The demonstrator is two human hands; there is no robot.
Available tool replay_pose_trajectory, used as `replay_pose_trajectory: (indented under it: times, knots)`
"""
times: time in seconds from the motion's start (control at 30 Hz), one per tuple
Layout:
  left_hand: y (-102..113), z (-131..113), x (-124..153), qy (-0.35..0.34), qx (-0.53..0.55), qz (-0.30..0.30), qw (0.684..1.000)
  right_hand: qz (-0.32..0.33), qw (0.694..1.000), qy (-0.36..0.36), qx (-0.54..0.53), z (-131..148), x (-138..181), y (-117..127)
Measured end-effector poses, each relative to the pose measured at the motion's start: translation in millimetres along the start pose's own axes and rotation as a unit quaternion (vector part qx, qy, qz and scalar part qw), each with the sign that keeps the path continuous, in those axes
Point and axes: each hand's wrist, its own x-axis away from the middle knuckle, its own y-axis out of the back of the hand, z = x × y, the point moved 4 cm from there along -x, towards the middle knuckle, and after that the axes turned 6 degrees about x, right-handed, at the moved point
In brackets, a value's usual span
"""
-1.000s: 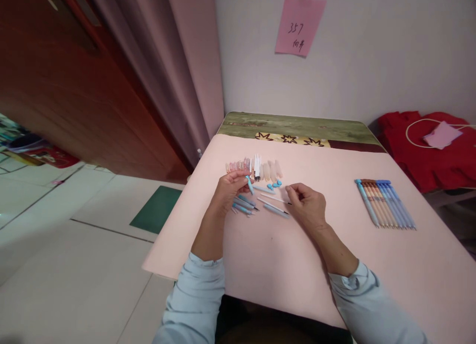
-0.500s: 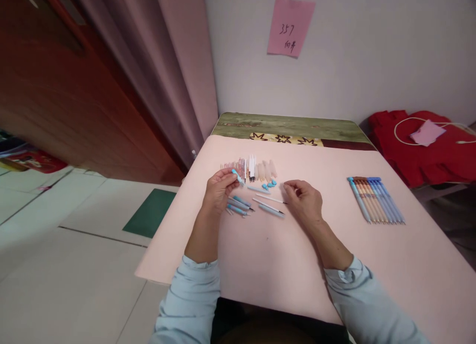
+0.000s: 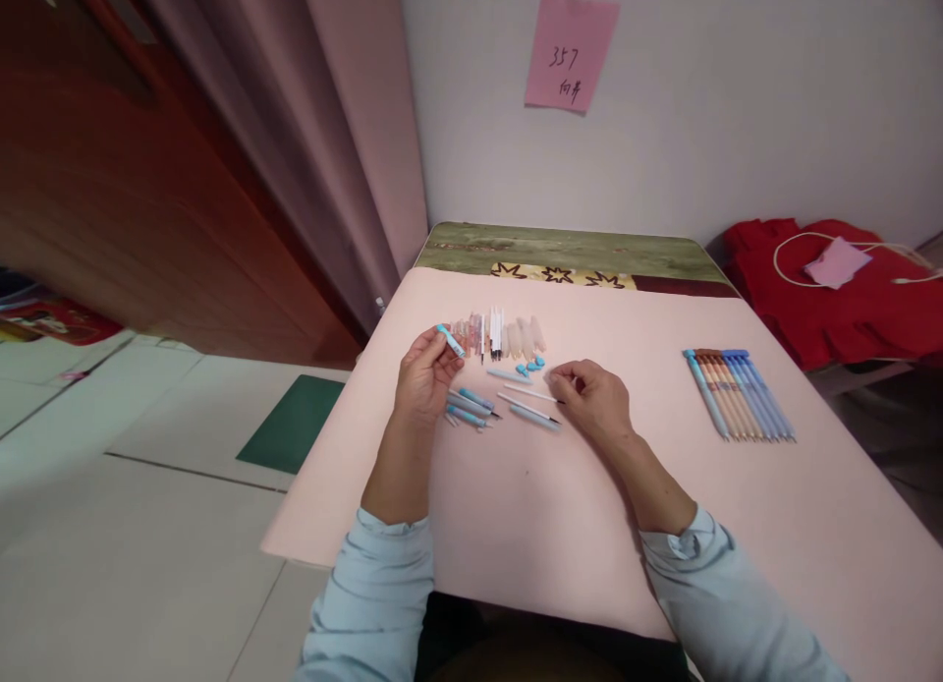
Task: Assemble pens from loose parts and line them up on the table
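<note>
My left hand (image 3: 425, 375) pinches a light-blue pen upper barrel (image 3: 452, 342), raised above the table and tilted. Over the table to the right, my right hand (image 3: 595, 397) has its fingers curled together; what they hold, if anything, is hidden. Several small bright-blue pen caps (image 3: 531, 366) lie just left of its fingertips. White pen refills (image 3: 528, 392) with dark tips lie between the hands, one ending close to my right fingers. Pale-blue pen barrels (image 3: 533, 417) rest near them. Beside my left hand is a small pile of blue pen parts (image 3: 470, 403).
Behind the hands stand pinkish barrels (image 3: 463, 334), a bundle of white refills (image 3: 496, 330) and pale barrels (image 3: 525, 336). A row of assembled pens (image 3: 739, 395) lies on the right of the pink-covered table (image 3: 545, 525). Red cloth (image 3: 766, 309) sits beyond the table's right side.
My left hand has moved slightly left and turned the blue upper barrel so more of its side shows. My right hand has shifted a little left, toward the blue caps.
</note>
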Motion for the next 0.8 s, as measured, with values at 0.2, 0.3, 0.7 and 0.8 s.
replay_pose_trajectory:
  times: [0.2, 0.3, 0.7, 0.8]
  knots:
    - [0.6, -1.8, -0.5, -0.016, 0.02, -0.017, 1.0, 0.047, 0.997, 0.056, -0.006, 0.5, 0.7, 3.2]
    - [1.3, -2.3, -1.4, -0.021, 0.023, -0.023, 0.999, 0.043, 0.996, 0.077, -0.002, -0.3, 1.1, 5.6]
    - [-0.7, -0.6, -0.3, -0.028, -0.004, -0.01, 1.0, 0.077, 0.988, 0.126, 0.046, 11.7, 4.5, -3.3]
    - [0.8, 0.3, -0.6, -0.03, -0.002, -0.011, 0.999, 0.071, 0.989, 0.123, 0.031, 15.0, 6.4, -0.1]
